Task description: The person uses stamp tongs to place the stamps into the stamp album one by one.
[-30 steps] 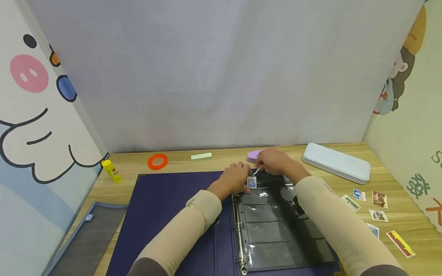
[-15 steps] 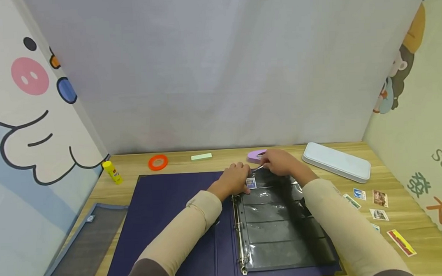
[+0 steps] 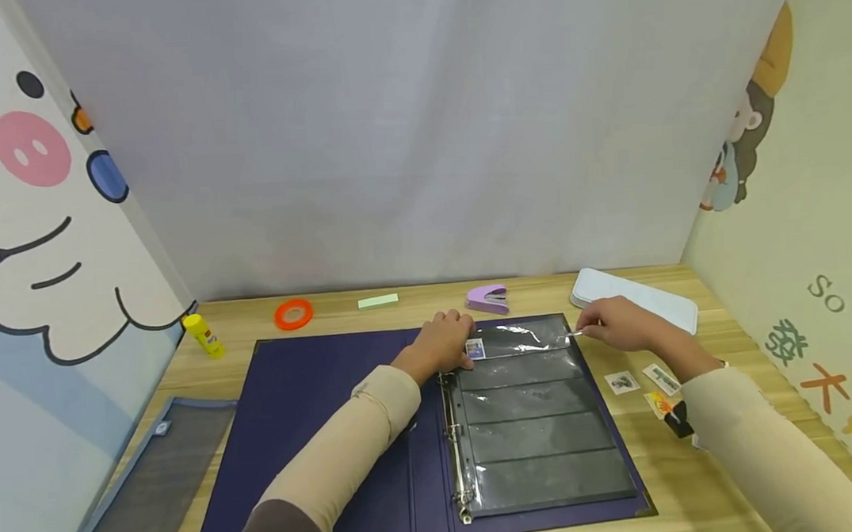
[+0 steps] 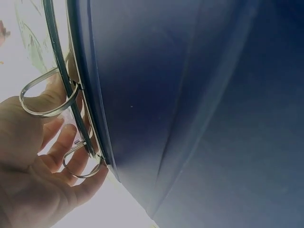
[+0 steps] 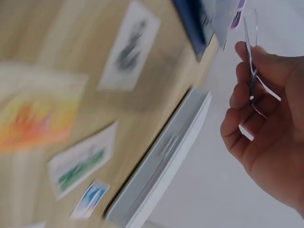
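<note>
A navy ring binder (image 3: 333, 429) lies spread out on the table, its black pocket page (image 3: 539, 400) held by metal rings (image 4: 45, 102). At the page's top left corner my left hand (image 3: 440, 343) grips the edge, thumb beside a small blue stamp (image 3: 476, 349) in the top row. Its fingers (image 4: 66, 142) reach past the rings in the left wrist view. My right hand (image 3: 617, 323) pinches metal tweezers (image 5: 251, 71) just off the page's top right corner. The two tweezer tips stand apart with nothing between them.
Loose stamps (image 3: 621, 382) lie right of the binder, near a pale tin case (image 3: 645, 298). Along the back are a purple stapler (image 3: 488, 298), a pale green strip (image 3: 378, 301), orange tape (image 3: 294, 314) and a yellow glue stick (image 3: 204, 336). A mesh pouch (image 3: 159, 468) lies left.
My right hand has moved right with the tweezers, away from the small stamp to beyond the page's right edge. The left hand keeps its place at the page corner.
</note>
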Motion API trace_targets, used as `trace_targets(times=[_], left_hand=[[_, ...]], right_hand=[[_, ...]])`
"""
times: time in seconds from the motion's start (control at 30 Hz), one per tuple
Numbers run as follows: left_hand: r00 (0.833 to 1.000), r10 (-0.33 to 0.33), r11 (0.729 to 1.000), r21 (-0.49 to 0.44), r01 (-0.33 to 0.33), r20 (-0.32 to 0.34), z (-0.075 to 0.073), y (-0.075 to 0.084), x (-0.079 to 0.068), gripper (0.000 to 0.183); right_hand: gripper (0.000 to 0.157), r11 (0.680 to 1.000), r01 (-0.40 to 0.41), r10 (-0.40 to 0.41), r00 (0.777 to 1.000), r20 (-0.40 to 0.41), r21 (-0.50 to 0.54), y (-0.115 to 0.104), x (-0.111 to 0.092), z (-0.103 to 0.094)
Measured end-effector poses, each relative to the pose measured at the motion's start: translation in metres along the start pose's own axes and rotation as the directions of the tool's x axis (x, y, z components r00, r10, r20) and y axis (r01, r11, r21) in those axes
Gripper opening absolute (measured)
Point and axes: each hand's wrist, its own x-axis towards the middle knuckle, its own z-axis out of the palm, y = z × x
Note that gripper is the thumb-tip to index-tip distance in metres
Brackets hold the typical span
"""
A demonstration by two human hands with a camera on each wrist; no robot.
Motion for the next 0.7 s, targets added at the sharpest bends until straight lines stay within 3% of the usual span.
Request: trace_targets(times=[0.4,0.7], left_hand=[[1.0,0.005,1.0,0.01,-0.005,-0.002,0.0,-0.001,0.0,0.059],[1.0,0.0,1.0,-0.001,0.0,0.003,-0.002,0.002,-0.001,0.058]], right_hand=[[0.014,0.991,-0.125,0.122,0.99,0.077,0.038,0.043,-0.08,0.002],[0.013,0.978,-0.187,0.178,0.979,0.099,0.087,0.059,-0.098,0.015]])
